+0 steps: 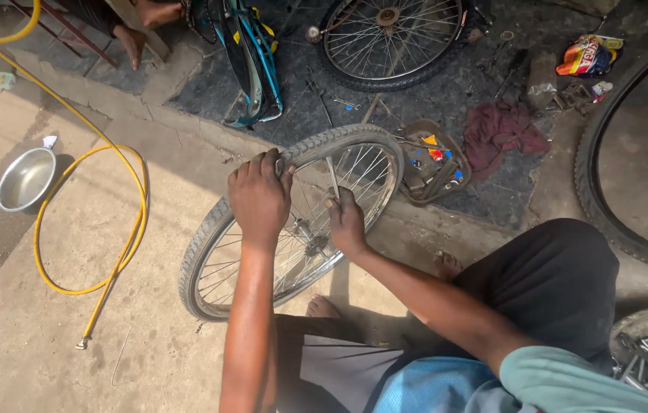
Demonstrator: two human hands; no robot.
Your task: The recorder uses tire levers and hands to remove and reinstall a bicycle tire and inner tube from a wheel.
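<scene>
I see left hand [260, 200] clenched on grey treaded tyre of spoked bicycle wheel [220, 264] standing on concrete floor [48, 359] | right hand [347, 223] gripping thin metal lever [333, 177] at rim | yellow hose [129, 252] nearby.

Bright hazy daylight, soft shadows, edges slightly warped.

Bare concrete floor [33, 336], dusty, sunlit w/ hard shadows. Dark rubber mat [492, 84] at 12–1 o'clock, strewn w/ small tools. Yellow hose [136, 222] loops at 9 o'clock beside steel bowl [25, 180]. Red rag [501, 130] at 2 o'clock, snack wrapper [587, 55] beyond. Spare spoked wheel [389, 38] at 12 o'clock.
</scene>
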